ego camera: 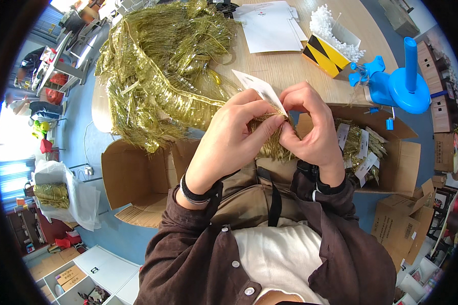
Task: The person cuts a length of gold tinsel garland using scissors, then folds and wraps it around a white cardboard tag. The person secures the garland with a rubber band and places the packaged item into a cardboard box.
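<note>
Both hands meet over my lap at the table's near edge. My left hand (238, 131) pinches the gathered edge of a gold tinsel fringe (191, 101) between thumb and index finger. Against it, my right hand (307, 126) has its fingertips on the same edge, beside the lower corner of a white card (261, 87). The card stands tilted between the hands, and the exact grip on it is hidden by the fingers. Short tinsel strands hang below my fingers. From my left hand the fringe runs back to a large tinsel heap (175, 42) on the table.
White cards (271, 28) lie at the table's back, left of a yellow-black box (326, 55) of white sticks. A blue clamped winder (389, 85) sits at the right edge. Below are an open carton (131, 171) and another carton (404, 167) holding carded tinsel bundles.
</note>
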Tool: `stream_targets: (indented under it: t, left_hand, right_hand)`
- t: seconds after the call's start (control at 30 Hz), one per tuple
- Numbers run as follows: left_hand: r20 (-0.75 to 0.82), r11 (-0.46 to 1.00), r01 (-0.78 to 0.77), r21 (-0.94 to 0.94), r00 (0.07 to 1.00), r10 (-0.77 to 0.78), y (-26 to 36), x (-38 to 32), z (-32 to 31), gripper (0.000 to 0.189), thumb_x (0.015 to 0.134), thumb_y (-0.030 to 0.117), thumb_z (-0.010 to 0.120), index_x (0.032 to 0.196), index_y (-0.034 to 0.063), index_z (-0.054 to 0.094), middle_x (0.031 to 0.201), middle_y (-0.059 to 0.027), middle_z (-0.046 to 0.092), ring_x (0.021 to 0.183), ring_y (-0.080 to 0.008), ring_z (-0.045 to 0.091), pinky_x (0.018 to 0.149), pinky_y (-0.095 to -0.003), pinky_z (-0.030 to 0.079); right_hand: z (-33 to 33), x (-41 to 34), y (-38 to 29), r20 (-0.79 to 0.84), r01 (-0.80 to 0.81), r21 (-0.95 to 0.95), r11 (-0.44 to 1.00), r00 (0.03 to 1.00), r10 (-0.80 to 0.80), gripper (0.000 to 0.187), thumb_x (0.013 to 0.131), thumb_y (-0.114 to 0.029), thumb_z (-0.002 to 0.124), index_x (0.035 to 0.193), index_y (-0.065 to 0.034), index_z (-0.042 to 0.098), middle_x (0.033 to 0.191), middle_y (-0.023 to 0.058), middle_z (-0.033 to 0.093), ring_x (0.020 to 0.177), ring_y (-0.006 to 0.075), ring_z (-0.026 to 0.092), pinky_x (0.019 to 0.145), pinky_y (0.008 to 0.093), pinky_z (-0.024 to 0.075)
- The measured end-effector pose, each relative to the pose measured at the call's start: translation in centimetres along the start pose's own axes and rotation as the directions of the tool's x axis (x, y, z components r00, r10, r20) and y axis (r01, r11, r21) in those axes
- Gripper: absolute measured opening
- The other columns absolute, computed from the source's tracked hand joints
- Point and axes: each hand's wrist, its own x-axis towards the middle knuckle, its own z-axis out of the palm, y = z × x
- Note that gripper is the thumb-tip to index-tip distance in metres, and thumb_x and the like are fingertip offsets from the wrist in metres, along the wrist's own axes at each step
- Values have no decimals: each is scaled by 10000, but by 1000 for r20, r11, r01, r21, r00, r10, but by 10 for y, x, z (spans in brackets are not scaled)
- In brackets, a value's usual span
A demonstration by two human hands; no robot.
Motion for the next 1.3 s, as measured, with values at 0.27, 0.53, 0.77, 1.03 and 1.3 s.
stream_targets:
  t: [0.27, 0.53, 0.77, 1.03, 1.3]
  left_hand:
    - [24, 997, -51, -60, 998, 53, 1, 1, -1, 179, 959, 156, 664, 986, -17, 703, 926, -140, 592, 790, -283, 600, 671, -357, 482]
    - [37, 997, -24, -76, 999, 27, 3, 2, -3, 175, 972, 143, 634, 991, -24, 682, 931, -145, 583, 807, -286, 594, 706, -360, 481]
    - [9, 995, -62, -75, 998, 63, 1, 1, -3, 177, 964, 123, 636, 1039, -26, 695, 955, -151, 603, 798, -291, 614, 711, -363, 494]
    - [15, 997, -67, -35, 998, 68, -1, 0, -4, 170, 956, 119, 643, 1012, -28, 704, 933, -153, 616, 797, -304, 631, 706, -368, 507]
    - [14, 998, -50, -37, 999, 51, -3, 0, -2, 166, 978, 125, 633, 1032, -20, 694, 923, -145, 609, 770, -297, 610, 678, -367, 490]
  right_hand:
    - [-2, -7, 5, 27, -84, 206, 975, 996, 80, 378, 712, 102, 579, 1060, -32, 516, 1073, 89, 569, 990, 182, 604, 963, 313, 512]
    - [-2, -11, 4, 29, -178, 326, 929, 984, 178, 358, 750, 78, 553, 1090, -28, 518, 1130, 80, 559, 1077, 155, 591, 1008, 302, 482]
    - [1, -9, 4, 1, -170, 357, 918, 983, 182, 365, 753, 76, 567, 1097, -30, 509, 1136, 82, 558, 1068, 151, 603, 1008, 312, 489]
    - [3, -10, 8, -11, -167, 332, 929, 984, 180, 350, 749, 81, 562, 1077, -31, 510, 1129, 82, 563, 1052, 151, 605, 997, 321, 500]
    - [5, -13, 9, -23, -144, 315, 938, 987, 159, 348, 753, 82, 556, 1083, -24, 519, 1096, 77, 559, 1001, 146, 603, 956, 317, 513]
